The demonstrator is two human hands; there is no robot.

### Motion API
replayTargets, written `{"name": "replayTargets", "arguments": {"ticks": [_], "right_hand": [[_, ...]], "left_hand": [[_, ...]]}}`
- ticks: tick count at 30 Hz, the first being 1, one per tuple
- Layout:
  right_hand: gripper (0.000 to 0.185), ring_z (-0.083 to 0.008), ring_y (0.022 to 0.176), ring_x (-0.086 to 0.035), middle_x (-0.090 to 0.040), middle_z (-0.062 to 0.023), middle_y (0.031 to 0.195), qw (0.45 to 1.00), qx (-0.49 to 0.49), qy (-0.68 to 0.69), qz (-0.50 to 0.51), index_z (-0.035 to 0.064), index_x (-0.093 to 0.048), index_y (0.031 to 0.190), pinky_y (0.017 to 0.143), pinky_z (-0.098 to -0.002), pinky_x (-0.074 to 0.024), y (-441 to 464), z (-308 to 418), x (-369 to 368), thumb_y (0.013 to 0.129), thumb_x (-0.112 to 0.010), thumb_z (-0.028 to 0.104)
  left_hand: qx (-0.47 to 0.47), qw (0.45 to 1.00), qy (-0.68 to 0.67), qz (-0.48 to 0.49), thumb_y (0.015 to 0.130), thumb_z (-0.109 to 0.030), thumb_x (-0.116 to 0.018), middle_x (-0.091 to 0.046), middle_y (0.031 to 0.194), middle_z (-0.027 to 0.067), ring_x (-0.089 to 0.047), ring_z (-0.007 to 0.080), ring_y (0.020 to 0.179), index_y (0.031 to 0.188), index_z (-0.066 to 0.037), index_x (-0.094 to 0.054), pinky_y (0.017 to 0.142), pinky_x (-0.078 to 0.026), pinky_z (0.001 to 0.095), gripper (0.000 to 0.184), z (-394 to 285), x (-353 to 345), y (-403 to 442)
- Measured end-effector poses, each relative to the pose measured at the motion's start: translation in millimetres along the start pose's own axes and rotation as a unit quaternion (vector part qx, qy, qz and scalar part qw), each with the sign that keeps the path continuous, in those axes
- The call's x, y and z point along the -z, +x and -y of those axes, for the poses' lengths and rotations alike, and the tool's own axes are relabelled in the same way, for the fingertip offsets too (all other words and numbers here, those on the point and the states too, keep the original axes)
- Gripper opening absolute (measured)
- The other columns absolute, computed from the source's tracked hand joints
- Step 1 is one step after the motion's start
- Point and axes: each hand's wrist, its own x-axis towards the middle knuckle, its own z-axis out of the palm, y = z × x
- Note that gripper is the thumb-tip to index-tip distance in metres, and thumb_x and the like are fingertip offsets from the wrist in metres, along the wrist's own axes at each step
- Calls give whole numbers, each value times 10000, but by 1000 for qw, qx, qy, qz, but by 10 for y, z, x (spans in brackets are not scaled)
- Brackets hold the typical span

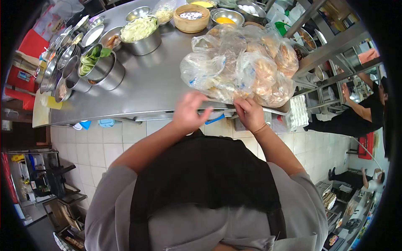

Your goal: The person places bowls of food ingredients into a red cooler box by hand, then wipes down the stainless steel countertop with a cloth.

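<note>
My left hand (191,113) hovers at the front edge of the steel table, fingers apart and slightly blurred, holding nothing. Just right of it, my right hand (250,113) has its fingers curled closed at the near rim of a metal tray (285,110). Whether they grip the rim or the plastic there is hidden. On the tray lies a heap of clear plastic bags (261,73) filled with pale orange-brown food, its kind unclear. A flatter, whitish bag (201,69) lies at the heap's left side, beyond my left hand.
Steel pots, one of shredded cabbage (139,30) and one of green leaves (95,62), stand left on the table (161,79). A bamboo steamer (191,19) and a bowl of yellow liquid (226,19) sit behind. Metal shelving (320,62) borders the right; a person (360,111) stands beyond.
</note>
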Motion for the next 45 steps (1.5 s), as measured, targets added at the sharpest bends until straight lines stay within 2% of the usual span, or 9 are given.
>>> {"name": "replayTargets", "arguments": {"ticks": [4, 7, 8, 15, 21, 24, 27, 33, 45], "right_hand": [[162, -312, 688, -644, -615, -80, 797, 1000, 8, 15, 0, 163, -672, 977, 580, -409, -530, -28, -6, -10, 830, -719, 114], [181, -324, 713, -646, -617, -94, 811, 1000, 13, 19, -5, 150, -670, 981, 604, -419, -533, -16, 27, 52, 815, -706, 88], [180, -326, 713, -646, -617, -96, 812, 1000, 15, 18, -5, 146, -670, 982, 606, -422, -532, -32, -4, 29, 816, -704, 85], [181, -333, 741, -621, -611, -109, 803, 995, 5, 100, 0, 110, -674, 1009, 647, -430, -513, -149, 58, 282, 833, -691, 74], [121, -373, 791, -643, -650, -162, 863, 965, -211, 45, 148, 87, -697, 953, 688, -474, -520, -1223, -328, 835, 887, -628, 162], [265, -371, 899, -668, -687, -199, 1005, 801, -297, -25, 519, 118, -733, 941, 772, -472, -535, -2125, -739, 972, 900, -570, 322], [262, -327, 967, -684, -699, -185, 1039, 737, -363, 110, 559, 149, -739, 1025, 825, -428, -534, -2717, -820, 1190, 907, -596, 334], [258, -316, 958, -684, -701, -177, 1034, 728, -431, 35, 533, 140, -736, 1034, 818, -421, -535, -2758, -1356, 1116, 914, -595, 320], [250, -293, 939, -685, -705, -161, 1025, 772, -490, -64, 400, 121, -729, 1051, 803, -407, -537, -2117, -2394, 636, 928, -593, 291]], "left_hand": [[250, 952, -35, -170, 893, -249, -695, -624, 1133, 194, -619, 330, 1054, 1239, 30, -557, 869, -493, 408, 465, 309, 53, 107], [231, 953, -195, 13, 898, -249, -668, -619, 1166, 244, -600, 373, 1121, 1288, 41, -529, 916, -478, 431, 506, 280, 4, 297], [254, 946, -42, 196, 907, -228, -605, -635, 1151, 262, -596, 412, 1112, 1275, 7, -559, 944, -476, 461, 439, 229, -2, 400], [-26, 972, 170, 159, 888, -178, -601, -589, 1264, 232, -546, 414, 1178, 1221, -47, -616, 1011, -438, 479, 358, 12, -145, 395], [209, 964, 124, 112, 924, -161, -614, -663, 1037, 232, -624, 426, 968, 1017, -5, -672, 862, -494, 482, 191, -94, 638, -465], [361, 772, 247, 461, 913, -292, -574, -690, 956, 234, -634, 416, 976, 916, -26, -730, 856, -507, 504, 309, 296, 934, -1641], [466, 610, 170, 617, 912, -294, -574, -691, 959, 234, -635, 416, 976, 919, -26, -730, 856, -508, 502, 310, 358, 1020, -2678], [644, 606, 57, 463, 912, -299, -574, -692, 967, 233, -637, 417, 978, 926, -27, -732, 855, -510, 499, 314, -55, 732, -3395], [703, 633, -13, 324, 910, -307, -575, -694, 982, 232, -641, 419, 982, 939, -30, -734, 853, -515, 493, 321, -520, 215, -3434]]}}
